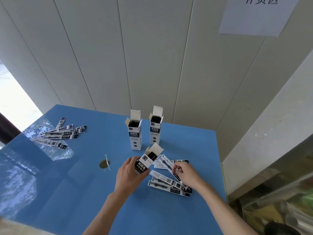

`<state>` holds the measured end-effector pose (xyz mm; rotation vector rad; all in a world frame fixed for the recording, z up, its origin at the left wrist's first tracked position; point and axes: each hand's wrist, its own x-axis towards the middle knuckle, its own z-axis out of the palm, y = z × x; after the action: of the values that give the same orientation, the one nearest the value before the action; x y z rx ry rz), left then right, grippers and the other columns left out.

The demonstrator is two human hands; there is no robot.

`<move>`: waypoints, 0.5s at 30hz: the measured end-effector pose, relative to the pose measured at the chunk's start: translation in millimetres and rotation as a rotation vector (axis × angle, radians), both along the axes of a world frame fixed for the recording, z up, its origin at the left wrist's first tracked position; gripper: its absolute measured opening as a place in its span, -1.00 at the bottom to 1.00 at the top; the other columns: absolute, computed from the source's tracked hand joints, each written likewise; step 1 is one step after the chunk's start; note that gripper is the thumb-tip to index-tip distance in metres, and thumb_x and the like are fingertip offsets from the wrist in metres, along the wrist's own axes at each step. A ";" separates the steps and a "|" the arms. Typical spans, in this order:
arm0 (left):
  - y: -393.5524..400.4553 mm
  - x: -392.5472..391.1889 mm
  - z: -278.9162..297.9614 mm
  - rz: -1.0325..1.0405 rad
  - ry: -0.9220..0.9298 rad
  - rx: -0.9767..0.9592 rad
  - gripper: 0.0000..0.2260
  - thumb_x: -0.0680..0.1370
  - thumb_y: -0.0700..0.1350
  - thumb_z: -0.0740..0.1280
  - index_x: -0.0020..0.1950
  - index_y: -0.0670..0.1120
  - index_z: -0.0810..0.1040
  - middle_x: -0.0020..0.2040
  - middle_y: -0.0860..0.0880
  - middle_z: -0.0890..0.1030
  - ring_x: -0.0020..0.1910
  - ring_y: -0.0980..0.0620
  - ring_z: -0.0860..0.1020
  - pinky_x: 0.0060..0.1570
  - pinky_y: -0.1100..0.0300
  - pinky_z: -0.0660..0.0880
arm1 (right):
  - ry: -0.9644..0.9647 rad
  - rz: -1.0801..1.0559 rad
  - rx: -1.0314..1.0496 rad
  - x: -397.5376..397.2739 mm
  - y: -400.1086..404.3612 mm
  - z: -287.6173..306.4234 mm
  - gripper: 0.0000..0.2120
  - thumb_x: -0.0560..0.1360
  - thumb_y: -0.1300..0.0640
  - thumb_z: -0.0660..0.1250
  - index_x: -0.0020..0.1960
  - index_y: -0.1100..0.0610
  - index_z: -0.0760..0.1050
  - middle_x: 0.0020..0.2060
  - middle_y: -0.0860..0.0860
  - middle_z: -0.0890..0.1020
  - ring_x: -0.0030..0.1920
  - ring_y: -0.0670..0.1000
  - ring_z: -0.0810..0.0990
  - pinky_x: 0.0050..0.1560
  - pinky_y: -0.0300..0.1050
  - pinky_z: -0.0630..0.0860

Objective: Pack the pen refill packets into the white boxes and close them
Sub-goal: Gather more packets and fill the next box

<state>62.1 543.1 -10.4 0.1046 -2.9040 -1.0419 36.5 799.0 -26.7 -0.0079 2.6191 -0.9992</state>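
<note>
Our right hand [185, 173] pinches a refill packet [171, 168] off the pile near the table's [67, 192] right edge; our left hand [129, 175] grips the tilted open white box [145, 164]. Let's line the packet's end with the mouth, then slide.

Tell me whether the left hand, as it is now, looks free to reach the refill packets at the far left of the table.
Probably not yet: the left hand grips a tilted white box. The path to the far-left packets looks unobstructed, though they lie well away.
</note>
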 end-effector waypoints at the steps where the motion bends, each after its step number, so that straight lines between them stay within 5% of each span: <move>1: 0.5 -0.2 0.2 -0.002 0.001 -0.001 -0.53 0.42 0.23 0.45 0.28 0.15 0.49 0.01 0.18 0.53 -0.04 0.11 0.53 -0.12 0.18 0.50 | -0.012 -0.039 -0.065 -1.1 1.0 2.6 -0.64 0.59 0.33 0.21 -0.16 -0.07 0.61 -0.14 0.00 0.67 -0.32 0.06 0.51 -0.29 -0.13 0.43; 5: 6.1 -1.0 1.2 -0.019 0.007 -0.007 -0.54 0.43 0.21 0.46 0.28 0.14 0.49 0.00 0.18 0.52 -0.05 0.12 0.51 -0.18 0.24 0.42 | -0.017 -0.196 -0.297 -4.7 5.4 14.5 -0.59 0.56 0.37 0.23 -0.11 -0.06 0.71 0.05 -0.09 0.70 0.09 0.02 0.65 0.13 -0.08 0.57; 10: 15.4 -3.9 2.4 -0.042 0.016 0.000 -0.54 0.43 0.23 0.46 0.26 0.14 0.49 -0.03 0.19 0.52 -0.07 0.15 0.51 -0.21 0.26 0.42 | -0.138 -0.327 -0.592 -1.6 13.4 35.8 -0.52 0.50 0.48 0.02 0.02 0.17 0.67 -0.04 0.11 0.71 -0.13 -0.02 0.66 -0.18 -0.15 0.60; 15: 24.4 -6.1 1.7 -0.063 0.016 -0.003 -0.56 0.42 0.22 0.45 0.26 0.15 0.50 -0.02 0.19 0.53 -0.06 0.13 0.53 -0.15 0.19 0.51 | -0.040 -0.292 -0.550 3.6 26.0 29.6 -0.61 0.50 0.49 0.28 0.01 0.05 0.68 -0.08 0.05 0.73 -0.08 -0.02 0.69 -0.09 -0.10 0.66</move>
<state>56.0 567.5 -8.7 0.0051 -2.9116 -1.0430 40.0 825.0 3.0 0.2646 2.2659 -1.7683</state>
